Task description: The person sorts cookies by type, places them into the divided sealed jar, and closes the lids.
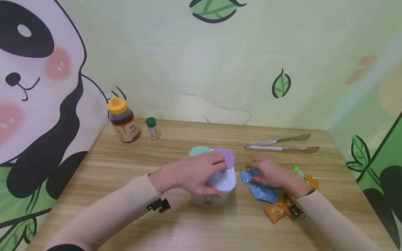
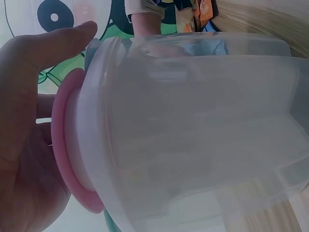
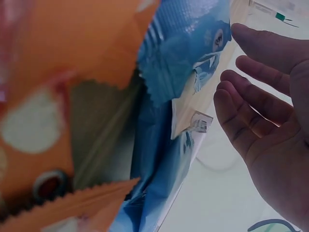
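A clear container (image 1: 216, 199) stands upright near the table's middle. Its teal lid (image 1: 198, 150), purple lid (image 1: 226, 157) and light blue lid (image 1: 224, 181) show from above. A pink lid (image 2: 62, 140) appears only in the left wrist view. My left hand (image 1: 198, 173) reaches over the top, its bent fingers and thumb gripping around the light blue lid. My right hand (image 1: 272, 173) hovers low over blue packets (image 1: 263, 192), fingers relaxed and nothing between them. One small blue packet (image 1: 246, 176) lies under its fingertips and thumb.
Orange packets (image 1: 274, 212) and a green packet (image 1: 297, 170) lie by the right wrist. Tongs (image 1: 270, 148) rest behind that hand, spread apart. A yellow-capped bottle (image 1: 123, 123) and a small green-capped jar (image 1: 152, 129) stand at the back left, near the wall.
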Available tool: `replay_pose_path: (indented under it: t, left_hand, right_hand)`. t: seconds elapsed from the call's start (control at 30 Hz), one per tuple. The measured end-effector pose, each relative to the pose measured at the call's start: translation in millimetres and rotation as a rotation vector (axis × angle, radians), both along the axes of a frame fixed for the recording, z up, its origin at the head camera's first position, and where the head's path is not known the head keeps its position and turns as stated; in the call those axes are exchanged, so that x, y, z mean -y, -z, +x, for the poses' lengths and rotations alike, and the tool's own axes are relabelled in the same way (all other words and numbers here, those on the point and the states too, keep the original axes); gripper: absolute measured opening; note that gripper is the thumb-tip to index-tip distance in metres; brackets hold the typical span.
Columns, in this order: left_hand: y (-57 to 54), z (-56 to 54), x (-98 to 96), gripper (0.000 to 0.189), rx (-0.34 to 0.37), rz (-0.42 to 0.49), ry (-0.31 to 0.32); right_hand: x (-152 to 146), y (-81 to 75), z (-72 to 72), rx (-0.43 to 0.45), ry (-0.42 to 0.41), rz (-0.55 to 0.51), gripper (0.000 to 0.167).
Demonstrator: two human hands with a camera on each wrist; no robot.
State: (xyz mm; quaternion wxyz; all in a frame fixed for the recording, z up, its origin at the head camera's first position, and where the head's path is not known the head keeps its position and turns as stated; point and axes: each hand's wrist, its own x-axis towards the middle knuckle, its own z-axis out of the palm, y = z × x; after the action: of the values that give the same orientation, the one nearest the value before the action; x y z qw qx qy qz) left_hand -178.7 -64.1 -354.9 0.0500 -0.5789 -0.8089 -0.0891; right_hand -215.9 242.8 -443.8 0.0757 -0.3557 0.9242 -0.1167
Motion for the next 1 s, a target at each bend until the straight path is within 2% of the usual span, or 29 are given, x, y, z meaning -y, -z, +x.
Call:
replay_pose_path:
  t: [0.27, 0.77, 1.0]
  left_hand:
    - [-0.7, 2.3, -1.1, 0.054, 0.002, -0.017, -0.036]
    - [-1.9, 7.7, -9.2, 0.055, -0.071, -0.047, -0.1]
    - [0.1, 12.6, -11.7, 0.058, -0.133, -0.021, -0.139]
  right_hand:
    - [-1, 1.6, -1.0, -0.002, 0.005, 0.03, 0.042]
    - [-1, 12.7, -0.3, 0.014, 0.035, 0.038, 0.038]
    - [3, 13.7, -1.1, -0.009, 0.037, 0.023, 0.037]
